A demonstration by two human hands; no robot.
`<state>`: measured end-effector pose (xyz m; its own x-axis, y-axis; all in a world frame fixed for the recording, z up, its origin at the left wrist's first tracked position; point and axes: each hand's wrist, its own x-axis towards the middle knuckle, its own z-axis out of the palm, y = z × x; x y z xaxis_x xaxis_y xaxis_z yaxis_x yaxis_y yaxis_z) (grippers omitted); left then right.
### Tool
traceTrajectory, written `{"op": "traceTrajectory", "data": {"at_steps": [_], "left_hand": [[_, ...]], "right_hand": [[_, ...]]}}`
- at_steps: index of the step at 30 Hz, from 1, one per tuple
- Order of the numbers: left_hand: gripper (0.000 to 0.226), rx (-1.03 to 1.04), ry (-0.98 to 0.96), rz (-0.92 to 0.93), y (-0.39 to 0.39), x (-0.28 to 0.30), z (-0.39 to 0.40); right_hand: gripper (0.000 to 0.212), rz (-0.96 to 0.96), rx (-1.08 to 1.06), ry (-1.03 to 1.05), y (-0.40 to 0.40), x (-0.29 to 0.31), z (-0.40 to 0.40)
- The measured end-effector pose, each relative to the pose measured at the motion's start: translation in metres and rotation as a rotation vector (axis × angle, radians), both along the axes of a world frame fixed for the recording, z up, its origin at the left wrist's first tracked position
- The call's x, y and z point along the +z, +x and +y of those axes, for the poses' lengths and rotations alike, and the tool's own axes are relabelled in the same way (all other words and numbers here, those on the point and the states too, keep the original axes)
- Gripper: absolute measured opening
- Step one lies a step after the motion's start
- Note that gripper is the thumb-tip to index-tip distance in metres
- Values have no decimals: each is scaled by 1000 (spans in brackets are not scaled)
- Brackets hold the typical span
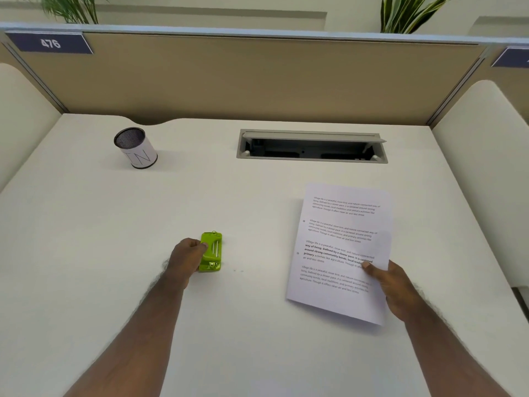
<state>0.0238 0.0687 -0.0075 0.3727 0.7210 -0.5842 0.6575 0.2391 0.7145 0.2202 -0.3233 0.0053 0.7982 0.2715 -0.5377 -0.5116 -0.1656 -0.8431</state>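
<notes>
A small lime-green hole punch [212,251] stands on the white desk [229,325], left of centre. My left hand [186,260] grips its left side with curled fingers. To the right, a printed sheet of paper [340,250] lies at a slight tilt, with two punched holes along its left margin. My right hand [390,287] pinches the sheet's right edge, thumb on top of the text and fingers under the sheet.
A mesh pen cup [136,148] wrapped in white paper stands at the back left. An open cable tray [312,147] is sunk into the desk at the back. Beige partition [257,78] and cream side panels close the desk in.
</notes>
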Motion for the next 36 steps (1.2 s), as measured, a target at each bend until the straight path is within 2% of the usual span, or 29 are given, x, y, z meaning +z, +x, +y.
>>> {"op": "traceTrajectory", "data": {"at_steps": [5, 9, 11, 12, 14, 16, 17, 22, 24, 29, 33, 36], "left_hand": [[14, -77, 180, 132, 4, -1, 0], [21, -110, 215, 200, 5, 14, -6], [29, -56, 398, 301, 8, 24, -13], [29, -27, 533, 290, 11, 29, -18], [27, -70, 689, 105, 29, 38, -38], [28, -266, 626, -89, 56, 40, -68], [30, -372, 541, -127, 72, 39, -86], [57, -692, 133, -77, 139, 32, -165], [59, -708, 65, -65, 162, 29, -180], [37, -595, 18, -111, 197, 22, -192], [38, -544, 36, -99, 216, 17, -197], [37, -505, 39, -94, 230, 12, -201]], "right_hand": [[25, 1, -18, -2, 3, 2, -10], [32, -3, -29, 2, 8, 3, -17], [35, -6, -30, 1, 12, 3, -20], [36, -8, -30, 0, 14, 3, -22], [40, -10, -32, -1, 20, 4, -24], [41, -16, -31, -1, 26, 7, -27], [41, -19, -28, -1, 29, 8, -27], [39, -17, -6, -1, 52, 13, -34], [39, -26, 7, -10, 62, 14, -36], [36, -53, 22, -96, 88, 13, -41], [24, -146, -21, -225, 111, 8, -42], [27, -196, -60, -359, 130, 0, -41]]}}
